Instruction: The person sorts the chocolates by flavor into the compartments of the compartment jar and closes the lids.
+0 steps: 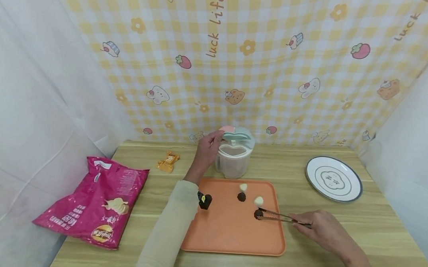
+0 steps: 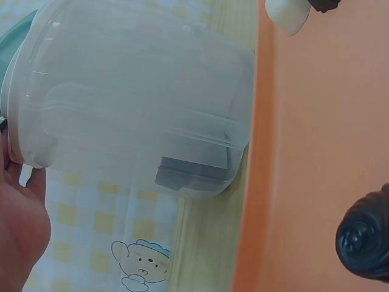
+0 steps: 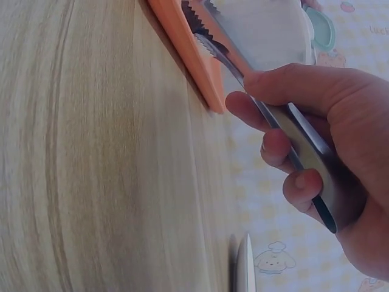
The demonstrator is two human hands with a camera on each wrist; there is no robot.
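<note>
With its fingertips, my left hand (image 1: 208, 151) holds the raised green flap lid (image 1: 237, 136) of a clear plastic container (image 1: 233, 166). In the left wrist view the container (image 2: 140, 103) shows a dark block through its wall near the base. My right hand (image 1: 322, 228) grips metal tongs (image 1: 280, 218), whose toothed tips (image 3: 203, 33) show in the right wrist view. On the orange tray (image 1: 236, 238) the tong tips stand around a dark brown ball-shaped chocolate (image 1: 258, 214). Close by lie another dark chocolate (image 1: 241, 197) and two white pieces (image 1: 258, 201).
A dark heart-shaped piece (image 1: 205, 201) is at the tray's left, beside my left sleeve. Farther left are a magenta chip bag (image 1: 95, 202) and gold-wrapped candies (image 1: 168, 162). A white plate with a dark rim (image 1: 334, 179) sits on the right. A checked cloth hangs behind.
</note>
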